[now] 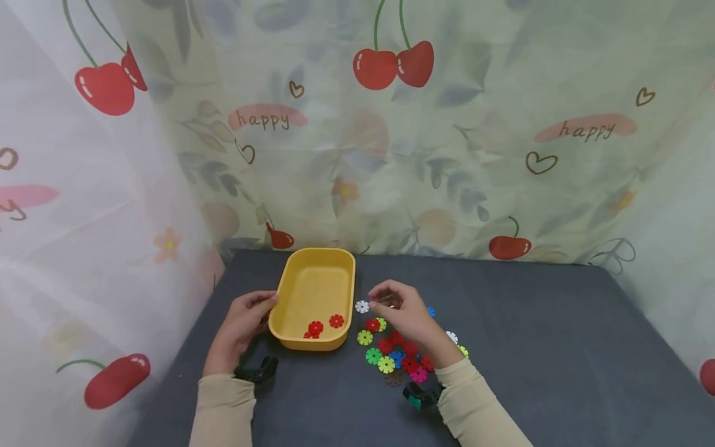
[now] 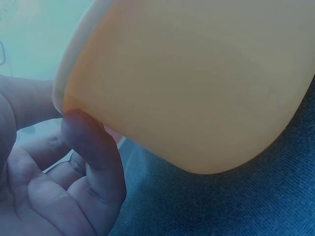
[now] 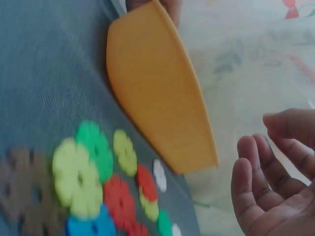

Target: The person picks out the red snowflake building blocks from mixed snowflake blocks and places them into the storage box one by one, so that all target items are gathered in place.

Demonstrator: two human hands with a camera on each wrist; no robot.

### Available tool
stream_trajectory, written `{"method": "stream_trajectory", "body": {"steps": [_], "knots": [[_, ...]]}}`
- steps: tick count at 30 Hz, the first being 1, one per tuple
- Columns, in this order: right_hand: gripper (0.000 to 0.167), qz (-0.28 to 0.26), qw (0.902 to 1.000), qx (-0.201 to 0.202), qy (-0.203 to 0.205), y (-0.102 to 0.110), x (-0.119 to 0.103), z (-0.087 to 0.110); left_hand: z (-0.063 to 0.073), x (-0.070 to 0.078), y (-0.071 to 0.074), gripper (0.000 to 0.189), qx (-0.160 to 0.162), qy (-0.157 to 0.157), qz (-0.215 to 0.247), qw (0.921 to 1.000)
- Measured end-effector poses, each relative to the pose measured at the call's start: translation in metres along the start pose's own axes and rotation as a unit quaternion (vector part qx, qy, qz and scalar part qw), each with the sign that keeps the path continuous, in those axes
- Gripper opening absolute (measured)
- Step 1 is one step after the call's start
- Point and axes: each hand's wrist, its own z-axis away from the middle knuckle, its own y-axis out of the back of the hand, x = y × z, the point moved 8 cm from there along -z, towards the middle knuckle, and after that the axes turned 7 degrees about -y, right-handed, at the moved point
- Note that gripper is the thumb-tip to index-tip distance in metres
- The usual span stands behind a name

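Note:
A yellow plastic tray [image 1: 316,292] stands on the dark table, with a few red snowflake discs [image 1: 336,321] inside at its near end. My left hand [image 1: 244,323] pinches the tray's left rim between thumb and fingers; the left wrist view shows a fingertip pressed on the tray wall [image 2: 197,98]. Right of the tray, my right hand [image 1: 404,310] hovers above loose snowflake discs [image 1: 386,364] in several colours. Its fingers are loosely bent in the right wrist view, and nothing shows between them. A white disc [image 1: 362,307] lies just left of that hand.
Green, yellow, blue, pink and brown discs [image 3: 78,177] lie close together, some overlapping, near the tray's right side. A dark cloth [image 1: 558,347] covers the table. Printed curtains [image 1: 391,155] hang behind and at both sides.

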Motion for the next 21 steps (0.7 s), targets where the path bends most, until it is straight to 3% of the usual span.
{"method": "stream_trajectory", "body": {"steps": [15,21], "knots": [[0.028,0.090,0.9960,0.001,-0.002,0.059,0.045,0.016,-0.001,-0.001,-0.003,0.050,-0.002,0.010,0.002,0.9999],[0.030,0.108,0.9936,-0.033,-0.005,0.072,0.056,0.017,0.002,-0.001,-0.002,0.051,0.001,0.011,0.002,0.9999]]}}
